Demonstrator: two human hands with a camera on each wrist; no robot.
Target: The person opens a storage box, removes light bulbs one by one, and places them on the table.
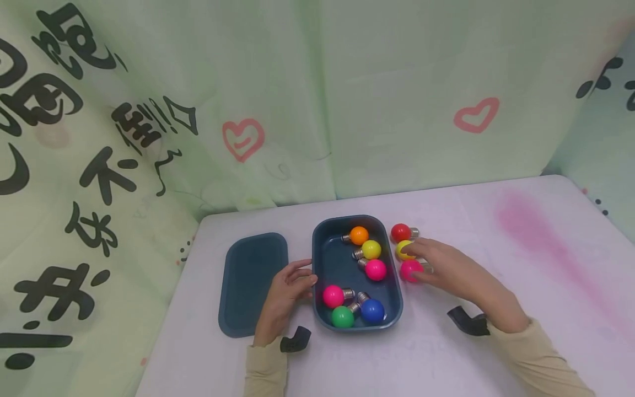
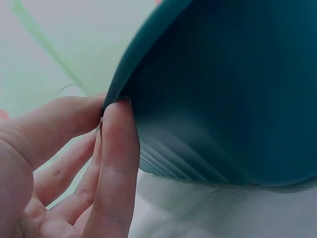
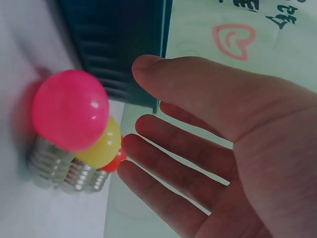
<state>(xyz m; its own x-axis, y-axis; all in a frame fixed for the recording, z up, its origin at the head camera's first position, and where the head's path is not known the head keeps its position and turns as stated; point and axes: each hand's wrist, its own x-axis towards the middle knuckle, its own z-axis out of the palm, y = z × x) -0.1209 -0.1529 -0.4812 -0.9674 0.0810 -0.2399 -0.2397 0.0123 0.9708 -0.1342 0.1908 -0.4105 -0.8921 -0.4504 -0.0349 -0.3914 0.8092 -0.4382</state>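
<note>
My left hand pinches the left rim of a dark blue-green plastic box; thumb and finger meet over that rim in the left wrist view. Inside the box lie several toy light bulbs: orange, yellow, two pink, green and blue. Just right of the box, a red bulb, a yellow bulb and a pink bulb line up on the table. Over this row hovers my right hand, fingers spread and holding nothing.
A flat blue-green lid lies left of the box. The table has a pale cover with a pink stain at the right. Behind it hangs a light green curtain with hearts and black lettering. A black mount sits at the left wrist.
</note>
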